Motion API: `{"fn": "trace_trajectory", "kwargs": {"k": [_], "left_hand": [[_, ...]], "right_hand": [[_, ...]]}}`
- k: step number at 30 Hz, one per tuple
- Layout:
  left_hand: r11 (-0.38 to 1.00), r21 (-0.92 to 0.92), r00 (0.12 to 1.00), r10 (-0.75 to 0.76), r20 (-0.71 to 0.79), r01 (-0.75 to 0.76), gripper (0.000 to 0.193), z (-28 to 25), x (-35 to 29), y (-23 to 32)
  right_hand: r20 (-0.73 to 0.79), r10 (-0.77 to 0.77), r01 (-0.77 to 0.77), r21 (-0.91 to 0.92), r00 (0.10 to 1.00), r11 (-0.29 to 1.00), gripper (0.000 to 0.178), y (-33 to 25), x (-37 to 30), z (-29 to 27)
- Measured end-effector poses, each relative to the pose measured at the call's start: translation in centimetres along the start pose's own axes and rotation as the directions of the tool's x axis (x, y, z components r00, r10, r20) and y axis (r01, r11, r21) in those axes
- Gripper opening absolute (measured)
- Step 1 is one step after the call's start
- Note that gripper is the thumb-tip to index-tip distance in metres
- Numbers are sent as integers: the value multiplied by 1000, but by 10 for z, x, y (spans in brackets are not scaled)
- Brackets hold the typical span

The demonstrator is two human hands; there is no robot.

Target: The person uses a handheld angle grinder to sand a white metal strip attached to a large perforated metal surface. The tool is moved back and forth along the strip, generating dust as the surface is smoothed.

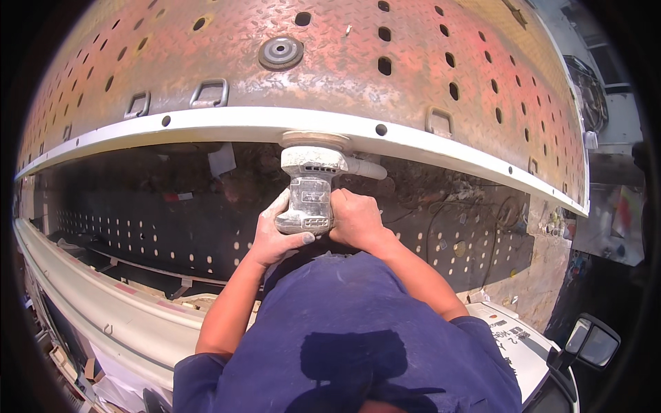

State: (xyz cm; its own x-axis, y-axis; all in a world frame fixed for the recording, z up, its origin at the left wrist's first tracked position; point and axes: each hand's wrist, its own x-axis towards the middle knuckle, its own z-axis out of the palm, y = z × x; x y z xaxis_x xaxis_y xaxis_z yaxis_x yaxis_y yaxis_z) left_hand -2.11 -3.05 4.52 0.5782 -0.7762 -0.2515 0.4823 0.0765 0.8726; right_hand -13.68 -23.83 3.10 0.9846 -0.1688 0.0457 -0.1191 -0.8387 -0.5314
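Observation:
A dust-covered sander (311,196) is held between both my hands, its round pad (315,140) against the white edge (227,118) of a large steel deck. My left hand (274,230) is wrapped round the left side of the body, thumb along its near end. Closed on the opposite side is my right hand (357,219); its fingers are partly hidden. A pale, stubby dust outlet (366,168) sticks out to the right below the pad. Farther back, a round disc (281,53) with a centre hole lies on the deck's reddish, worn surface.
Rows of holes and several metal loops (210,93) mark the deck (241,34). Below its edge lies a dark perforated strip (186,234), with cables and debris to the right. A cream rail (138,313) runs along the left; a vehicle mirror (593,342) stands lower right.

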Motion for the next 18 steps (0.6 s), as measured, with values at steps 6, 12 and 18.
{"fn": "trace_trajectory", "kwargs": {"k": [6, 12, 18], "left_hand": [[989, 138, 997, -59, 41, 52, 110, -6, 9, -15], [988, 122, 991, -107, 85, 96, 98, -1, 19, -33], [995, 103, 996, 9, 93, -18, 91, 12, 13, -12]], "right_hand": [[40, 75, -74, -26, 996, 997, 35, 7, -4, 1], [150, 187, -177, -75, 971, 981, 39, 19, -17, 3], [77, 126, -121, -68, 989, 990, 38, 7, -15, -20]]}}
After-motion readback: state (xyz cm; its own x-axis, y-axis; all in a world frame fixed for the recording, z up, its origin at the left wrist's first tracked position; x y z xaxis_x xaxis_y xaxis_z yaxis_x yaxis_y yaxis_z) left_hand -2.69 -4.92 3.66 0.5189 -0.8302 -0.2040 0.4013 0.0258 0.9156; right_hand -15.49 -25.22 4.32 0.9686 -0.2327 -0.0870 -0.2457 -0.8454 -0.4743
